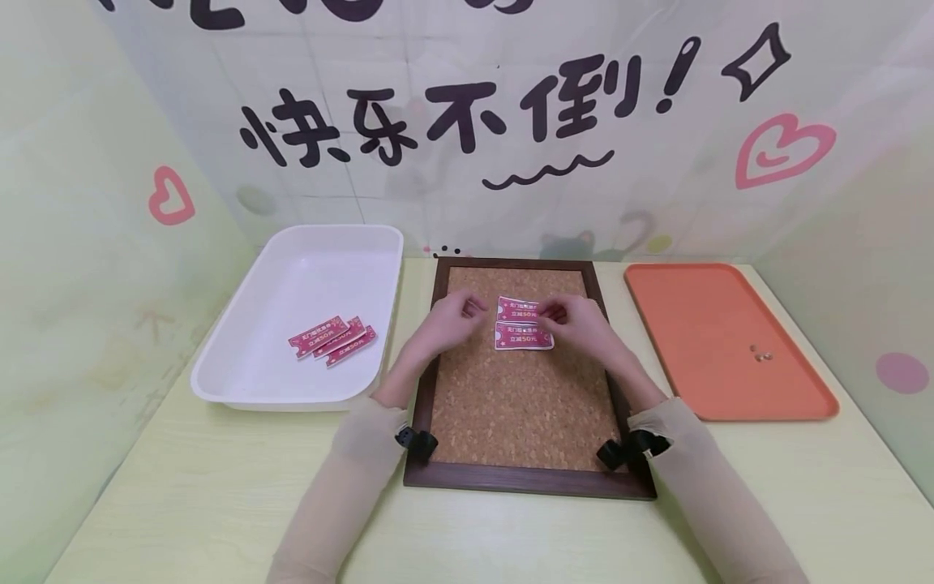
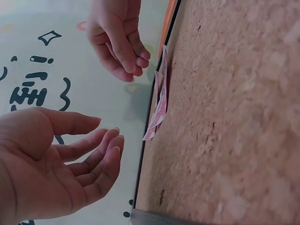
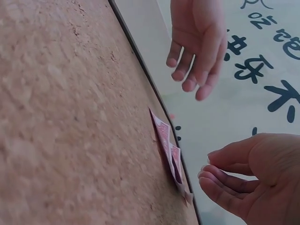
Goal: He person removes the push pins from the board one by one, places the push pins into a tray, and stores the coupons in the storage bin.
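Two pink coupons (image 1: pixel 523 335) with white lettering lie one above the other on the upper part of a framed cork board (image 1: pixel 521 405). A small pale spot shows near the top middle of each. From the side, in the right wrist view, the coupons (image 3: pixel 166 145) bow away from the cork. My left hand (image 1: pixel 454 319) hovers left of them, fingers loosely bent and thumb apart, holding nothing. On the other side, my right hand (image 1: pixel 576 324) overlaps the coupons' right edge in the head view. Its thumb and fingertips (image 3: pixel 206 171) come close together, with nothing visible between them.
A white tub (image 1: pixel 292 389) stands on the left with several more pink coupons (image 1: pixel 332 339) inside. On the right lies an orange tray (image 1: pixel 693 324) holding several tiny clear pieces (image 1: pixel 761 354). A printed wall rises behind the table.
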`<act>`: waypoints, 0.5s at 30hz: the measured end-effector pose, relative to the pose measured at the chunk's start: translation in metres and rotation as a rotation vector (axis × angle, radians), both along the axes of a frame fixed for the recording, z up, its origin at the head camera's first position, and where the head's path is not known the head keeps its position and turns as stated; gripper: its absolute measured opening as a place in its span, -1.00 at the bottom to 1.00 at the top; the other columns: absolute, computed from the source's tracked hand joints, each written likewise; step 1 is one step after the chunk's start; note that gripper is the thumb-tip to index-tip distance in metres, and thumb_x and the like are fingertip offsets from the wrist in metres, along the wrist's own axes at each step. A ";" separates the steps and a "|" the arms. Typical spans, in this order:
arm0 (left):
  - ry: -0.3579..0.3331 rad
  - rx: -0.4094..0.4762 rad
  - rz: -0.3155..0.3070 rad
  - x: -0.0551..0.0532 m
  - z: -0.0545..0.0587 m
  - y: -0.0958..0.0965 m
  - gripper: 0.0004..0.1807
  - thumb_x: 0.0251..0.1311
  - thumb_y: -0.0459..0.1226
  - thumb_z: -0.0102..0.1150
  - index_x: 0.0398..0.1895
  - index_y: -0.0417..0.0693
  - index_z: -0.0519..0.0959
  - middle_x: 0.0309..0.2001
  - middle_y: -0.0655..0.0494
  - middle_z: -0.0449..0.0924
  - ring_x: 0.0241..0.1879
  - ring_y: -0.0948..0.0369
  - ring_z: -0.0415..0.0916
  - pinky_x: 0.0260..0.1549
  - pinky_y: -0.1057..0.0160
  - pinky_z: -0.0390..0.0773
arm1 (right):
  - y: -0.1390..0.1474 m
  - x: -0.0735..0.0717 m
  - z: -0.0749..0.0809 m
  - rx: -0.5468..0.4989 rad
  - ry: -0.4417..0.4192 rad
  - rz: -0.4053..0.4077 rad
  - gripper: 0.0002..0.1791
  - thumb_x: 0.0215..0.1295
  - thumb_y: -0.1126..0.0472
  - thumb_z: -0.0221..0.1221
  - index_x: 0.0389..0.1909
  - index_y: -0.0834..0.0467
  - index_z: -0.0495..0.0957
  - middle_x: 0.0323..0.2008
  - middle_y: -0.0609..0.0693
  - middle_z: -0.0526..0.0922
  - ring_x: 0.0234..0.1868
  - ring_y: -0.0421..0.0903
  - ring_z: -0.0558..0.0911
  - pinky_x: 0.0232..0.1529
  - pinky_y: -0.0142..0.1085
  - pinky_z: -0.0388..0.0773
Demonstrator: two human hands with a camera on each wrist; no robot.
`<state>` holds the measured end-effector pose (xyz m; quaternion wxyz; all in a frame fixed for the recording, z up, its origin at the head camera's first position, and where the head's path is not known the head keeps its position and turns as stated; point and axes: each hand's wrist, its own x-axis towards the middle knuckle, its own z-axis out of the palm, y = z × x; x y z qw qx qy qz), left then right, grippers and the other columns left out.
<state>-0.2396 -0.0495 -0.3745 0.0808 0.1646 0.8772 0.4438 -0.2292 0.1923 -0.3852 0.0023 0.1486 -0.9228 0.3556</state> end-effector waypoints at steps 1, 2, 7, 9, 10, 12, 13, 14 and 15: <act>-0.005 -0.001 0.004 -0.001 -0.002 0.002 -0.76 0.38 -0.34 0.12 0.02 -0.30 0.58 -0.06 -0.15 0.62 -0.02 0.01 0.57 -0.01 0.09 0.56 | -0.002 -0.001 -0.001 0.007 -0.007 0.005 -0.80 0.37 0.35 0.23 -0.08 0.39 0.63 -0.20 0.22 0.70 -0.16 0.09 0.67 -0.09 -0.05 0.63; -0.008 -0.003 0.007 -0.003 -0.003 0.004 -0.75 0.37 -0.34 0.12 0.02 -0.30 0.58 -0.07 -0.15 0.62 -0.02 0.01 0.57 -0.01 0.10 0.56 | -0.004 -0.002 -0.002 0.012 -0.018 0.010 -0.81 0.37 0.35 0.23 -0.08 0.39 0.63 -0.21 0.21 0.70 -0.16 0.08 0.67 -0.10 -0.06 0.63; -0.042 -0.020 0.038 -0.009 -0.010 0.010 -0.75 0.35 -0.34 0.12 0.02 -0.29 0.58 -0.07 -0.15 0.63 -0.04 0.01 0.57 -0.04 0.10 0.57 | -0.012 -0.006 -0.007 0.043 -0.060 0.008 -0.80 0.38 0.33 0.23 -0.07 0.35 0.64 -0.21 0.18 0.69 -0.17 0.05 0.66 -0.14 -0.12 0.62; -0.058 -0.023 0.050 -0.010 -0.012 0.012 -0.76 0.34 -0.35 0.13 0.01 -0.28 0.58 -0.08 -0.15 0.62 -0.06 0.01 0.57 -0.09 0.11 0.58 | -0.014 -0.008 -0.009 0.051 -0.065 0.003 -0.81 0.37 0.31 0.23 -0.08 0.33 0.65 -0.21 0.17 0.70 -0.17 0.04 0.66 -0.16 -0.14 0.62; -0.068 -0.021 0.054 -0.011 -0.013 0.013 -0.76 0.34 -0.35 0.14 0.00 -0.29 0.58 -0.08 -0.15 0.62 -0.07 0.01 0.57 -0.11 0.11 0.58 | -0.014 -0.009 -0.010 0.056 -0.066 0.001 -0.81 0.37 0.31 0.24 -0.08 0.33 0.65 -0.21 0.17 0.70 -0.17 0.04 0.66 -0.17 -0.14 0.62; -0.084 -0.015 0.060 -0.013 -0.016 0.015 -0.76 0.32 -0.37 0.15 0.00 -0.31 0.58 -0.08 -0.17 0.61 -0.09 0.01 0.56 -0.14 0.12 0.58 | -0.015 -0.011 -0.012 0.065 -0.066 -0.002 -0.81 0.37 0.30 0.24 -0.09 0.32 0.65 -0.21 0.16 0.70 -0.18 0.04 0.67 -0.18 -0.15 0.62; -0.094 -0.015 0.062 -0.014 -0.017 0.016 -0.75 0.32 -0.37 0.15 0.00 -0.32 0.57 -0.09 -0.17 0.61 -0.11 0.02 0.55 -0.16 0.13 0.57 | -0.015 -0.012 -0.013 0.070 -0.070 -0.007 -0.81 0.37 0.29 0.25 -0.09 0.31 0.66 -0.22 0.16 0.70 -0.18 0.03 0.67 -0.18 -0.15 0.62; -0.104 -0.013 0.066 -0.015 -0.019 0.017 -0.75 0.32 -0.38 0.16 0.00 -0.34 0.57 -0.09 -0.18 0.60 -0.13 0.03 0.54 -0.18 0.15 0.56 | -0.015 -0.013 -0.014 0.075 -0.072 -0.007 -0.81 0.37 0.29 0.25 -0.09 0.31 0.66 -0.22 0.16 0.70 -0.18 0.03 0.67 -0.18 -0.15 0.62; -0.115 -0.012 0.072 -0.016 -0.020 0.017 -0.75 0.32 -0.38 0.17 0.00 -0.35 0.57 -0.10 -0.18 0.60 -0.14 0.04 0.53 -0.20 0.16 0.55 | -0.015 -0.014 -0.015 0.078 -0.074 -0.007 -0.82 0.37 0.29 0.24 -0.10 0.31 0.65 -0.22 0.16 0.70 -0.18 0.03 0.67 -0.18 -0.14 0.62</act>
